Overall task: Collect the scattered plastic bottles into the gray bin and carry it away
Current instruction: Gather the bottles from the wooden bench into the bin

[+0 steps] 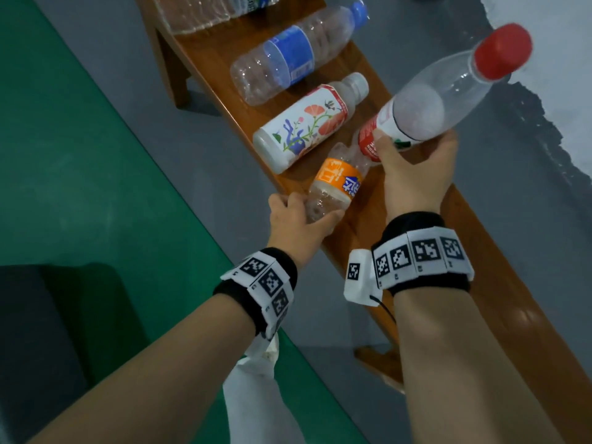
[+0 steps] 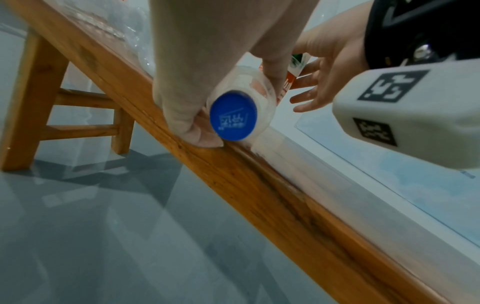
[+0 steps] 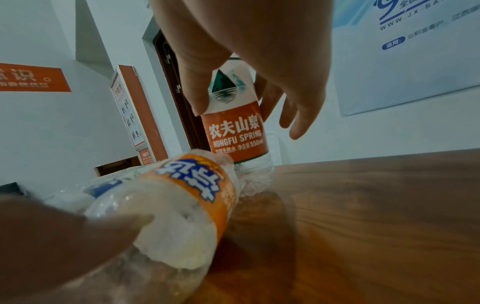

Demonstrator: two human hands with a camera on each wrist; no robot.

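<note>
A person's two bare forearms reach down toward a long wooden bench (image 1: 362,219) that runs diagonally across a gray floor, with a green floor area (image 1: 80,155) at the far left. A dark gray shape, possibly the bin (image 1: 48,331), sits at the lower left edge on the green area, too dim to make out clearly. The left hand (image 1: 298,219) wraps its fingers and thumb around the cap end of an orange-labelled bottle (image 1: 336,184) that lies on its side at the bench's near edge; the left wrist view shows its blue cap (image 2: 233,116) facing the camera, fingers curled around the neck. Farther along the bench lie a white bottle with a flower print (image 1: 307,123), then a clear bottle with a blue label (image 1: 294,56), and at the top edge more clear plastic, partly cut off. To the right, the right hand (image 1: 416,168) holds a clear water bottle with a red cap (image 1: 448,91), tilted with its cap up and to the right and its base near the bench top. The thumb presses its red and white label, and the other fingers curve loosely behind it. Both wrists wear black bands (image 1: 423,251) carrying white blocks with square black markers.
</note>
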